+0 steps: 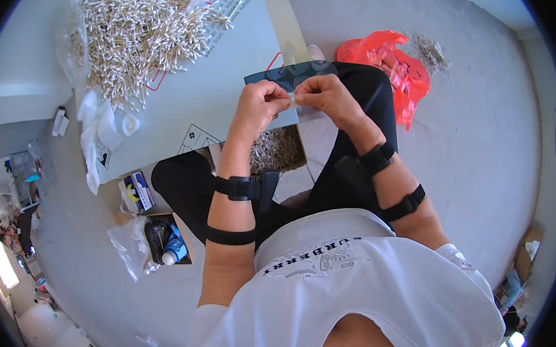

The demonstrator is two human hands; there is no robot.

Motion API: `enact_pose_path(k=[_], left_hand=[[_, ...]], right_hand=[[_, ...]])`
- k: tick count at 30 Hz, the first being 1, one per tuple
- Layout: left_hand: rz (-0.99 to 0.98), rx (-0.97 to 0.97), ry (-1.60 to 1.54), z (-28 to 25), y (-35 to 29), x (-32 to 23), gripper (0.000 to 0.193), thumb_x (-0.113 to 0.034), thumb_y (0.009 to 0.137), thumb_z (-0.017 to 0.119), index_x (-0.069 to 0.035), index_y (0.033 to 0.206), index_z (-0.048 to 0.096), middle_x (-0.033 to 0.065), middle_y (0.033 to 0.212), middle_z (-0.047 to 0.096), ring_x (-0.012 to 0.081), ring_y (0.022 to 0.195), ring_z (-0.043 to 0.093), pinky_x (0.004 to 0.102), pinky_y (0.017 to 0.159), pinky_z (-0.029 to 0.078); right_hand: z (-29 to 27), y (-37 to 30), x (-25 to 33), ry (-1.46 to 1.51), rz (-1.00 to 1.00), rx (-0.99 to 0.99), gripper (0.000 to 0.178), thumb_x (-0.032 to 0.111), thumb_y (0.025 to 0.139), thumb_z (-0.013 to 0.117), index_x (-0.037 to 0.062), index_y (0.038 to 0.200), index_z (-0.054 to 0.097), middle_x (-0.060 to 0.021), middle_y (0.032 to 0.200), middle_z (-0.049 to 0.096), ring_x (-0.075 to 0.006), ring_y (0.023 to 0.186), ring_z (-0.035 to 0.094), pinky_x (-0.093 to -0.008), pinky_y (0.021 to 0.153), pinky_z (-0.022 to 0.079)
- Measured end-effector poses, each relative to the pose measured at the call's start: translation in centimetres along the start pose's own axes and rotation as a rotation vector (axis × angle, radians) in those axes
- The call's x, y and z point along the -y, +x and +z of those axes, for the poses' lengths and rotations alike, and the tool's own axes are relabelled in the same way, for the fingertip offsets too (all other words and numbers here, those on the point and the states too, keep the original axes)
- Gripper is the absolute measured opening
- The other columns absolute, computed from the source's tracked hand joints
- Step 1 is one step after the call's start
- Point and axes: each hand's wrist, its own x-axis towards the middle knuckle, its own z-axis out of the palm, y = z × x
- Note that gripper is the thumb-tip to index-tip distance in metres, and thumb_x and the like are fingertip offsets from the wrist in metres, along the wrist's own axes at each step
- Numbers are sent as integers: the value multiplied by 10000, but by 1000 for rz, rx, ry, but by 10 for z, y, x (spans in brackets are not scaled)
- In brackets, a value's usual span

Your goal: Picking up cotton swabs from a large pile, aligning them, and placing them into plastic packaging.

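Observation:
My left hand [261, 105] and my right hand [331, 99] meet over the table's right edge. Thumb and forefinger of each are closed in a pinch. A small whitish, see-through bit [292, 99] shows between the fingertips, too small to name. Just beyond my fingers lies a dark see-through sheet [255, 79] with round shapes on it. Under my wrists, an open box [303, 147] holds a heap of thin pale sticks. Far left on the table spreads a large pile of cotton swabs [143, 44], partly on clear plastic.
White rolled material [109, 130] sits at the table's [221, 100] left edge. A red plastic bag [372, 49] lies on the floor at right, beside loose sticks [429, 53]. Left of my legs stand a small carton [137, 192] and a box with a blue bottle [174, 246].

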Motion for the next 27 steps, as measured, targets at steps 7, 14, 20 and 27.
enact_pose_path(k=[7, 14, 20, 27], left_hand=[[29, -41, 331, 6, 3, -8, 131, -15, 742, 728, 34, 757, 607, 83, 727, 600, 158, 665, 567, 312, 608, 457], [463, -191, 449, 11, 1, 4, 112, 10, 754, 712, 21, 805, 613, 97, 798, 566, 222, 675, 593, 331, 614, 476], [538, -226, 283, 6, -14, 12, 167, 98, 738, 686, 25, 877, 627, 75, 845, 591, 144, 706, 608, 258, 622, 497], [767, -328, 622, 4, -17, 10, 148, 75, 738, 653, -9, 844, 593, 111, 817, 577, 295, 692, 615, 358, 600, 509]], right_hand=[[3, -1, 0, -198, -92, -56, 120, 58, 777, 734, -13, 771, 638, -10, 740, 581, -110, 682, 531, -280, 587, 419], [19, -10, -9, -491, -617, -272, 138, 5, 812, 678, -10, 813, 541, -113, 881, 562, -217, 724, 552, -296, 670, 466], [10, -8, -6, -381, -512, -127, 92, -13, 828, 656, -10, 850, 567, -74, 867, 549, -163, 751, 538, -264, 672, 447], [9, -10, -2, -405, -490, -116, 82, 57, 837, 668, 36, 894, 613, -68, 837, 554, -210, 729, 580, -308, 658, 463]])
